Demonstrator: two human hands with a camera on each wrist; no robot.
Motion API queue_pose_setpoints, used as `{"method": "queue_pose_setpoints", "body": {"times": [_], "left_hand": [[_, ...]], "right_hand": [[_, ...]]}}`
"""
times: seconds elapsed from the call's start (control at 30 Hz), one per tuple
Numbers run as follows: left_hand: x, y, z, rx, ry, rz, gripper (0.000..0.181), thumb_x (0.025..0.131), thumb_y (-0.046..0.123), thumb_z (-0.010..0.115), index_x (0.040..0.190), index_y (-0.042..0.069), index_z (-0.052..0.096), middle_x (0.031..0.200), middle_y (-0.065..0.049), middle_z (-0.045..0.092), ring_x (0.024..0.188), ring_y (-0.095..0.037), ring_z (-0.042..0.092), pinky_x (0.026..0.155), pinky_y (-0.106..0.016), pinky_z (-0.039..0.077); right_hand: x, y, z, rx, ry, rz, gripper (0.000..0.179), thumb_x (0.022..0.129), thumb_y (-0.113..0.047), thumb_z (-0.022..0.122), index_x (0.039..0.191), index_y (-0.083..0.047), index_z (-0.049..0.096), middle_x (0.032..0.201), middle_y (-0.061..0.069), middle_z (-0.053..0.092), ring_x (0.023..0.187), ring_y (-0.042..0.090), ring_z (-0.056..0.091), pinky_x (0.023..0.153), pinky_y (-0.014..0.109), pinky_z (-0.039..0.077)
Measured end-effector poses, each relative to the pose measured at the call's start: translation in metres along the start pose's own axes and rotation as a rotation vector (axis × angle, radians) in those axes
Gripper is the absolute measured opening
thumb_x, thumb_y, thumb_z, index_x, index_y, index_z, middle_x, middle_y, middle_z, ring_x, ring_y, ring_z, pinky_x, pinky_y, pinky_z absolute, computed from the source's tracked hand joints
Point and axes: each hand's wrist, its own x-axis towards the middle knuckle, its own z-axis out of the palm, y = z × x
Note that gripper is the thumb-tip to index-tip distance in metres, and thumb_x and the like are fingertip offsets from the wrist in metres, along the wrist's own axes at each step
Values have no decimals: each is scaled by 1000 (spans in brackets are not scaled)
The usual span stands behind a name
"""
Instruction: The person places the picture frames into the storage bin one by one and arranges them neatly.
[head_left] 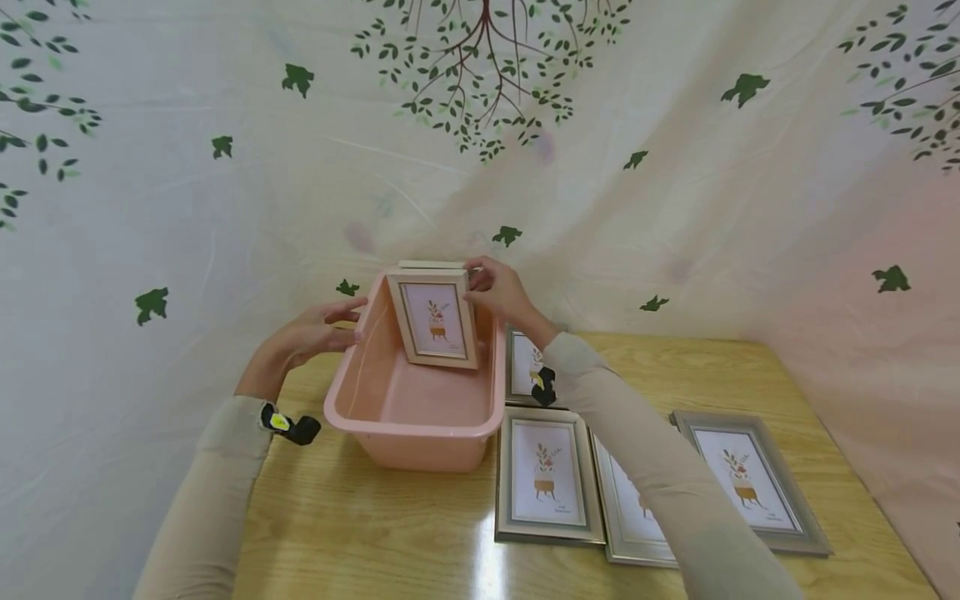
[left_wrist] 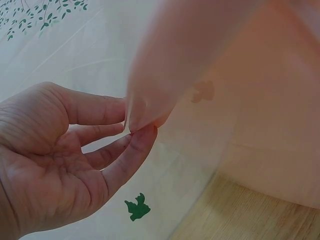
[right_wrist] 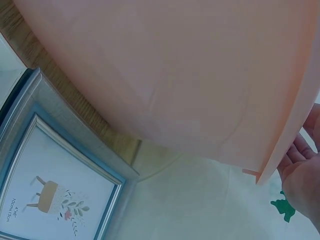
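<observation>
A pink plastic basin [head_left: 420,431] stands on the wooden table near the back wall. Inside it, a cream picture frame [head_left: 436,320] with a potted-plant print leans upright against the far end. The pale top edge of something like another frame [head_left: 431,264] shows just behind it. My right hand [head_left: 501,293] grips the cream frame by its upper right corner; in the right wrist view the basin wall [right_wrist: 165,85] hides most of that hand [right_wrist: 302,185]. On the left side, my left hand [head_left: 311,333] pinches the basin's rim, with thumb and fingertips on it in the left wrist view.
Right of the basin lie several silver-grey picture frames face up: one upright in front [head_left: 546,475], one partly under my right forearm [head_left: 630,508], one farther right [head_left: 750,483], one behind [head_left: 522,362]. A leaf-printed curtain [head_left: 420,192] hangs directly behind the table.
</observation>
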Motion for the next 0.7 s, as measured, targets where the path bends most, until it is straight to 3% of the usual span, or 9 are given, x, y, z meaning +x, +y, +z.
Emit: {"method": "queue_pose_setpoints", "body": {"times": [0.47,0.7], "left_hand": [[1,0,-1,-9,-11,13,78,99,8,64,162,11,19,157,-27,30,135,-42,44,105,-47,44],[1,0,0,-7,-7,13,79,99,9,65,163,11,18,157,-28,29,135,-42,44,106,-48,43]], "right_hand": [[2,9,-5,17,35,-59,31,87,9,73,117,5,67,98,21,70,88,31,68,81,35,57],[1,11,-7,-40,43,-61,26,88,8,73,113,5,69,96,19,69,88,29,67,81,35,57]]}}
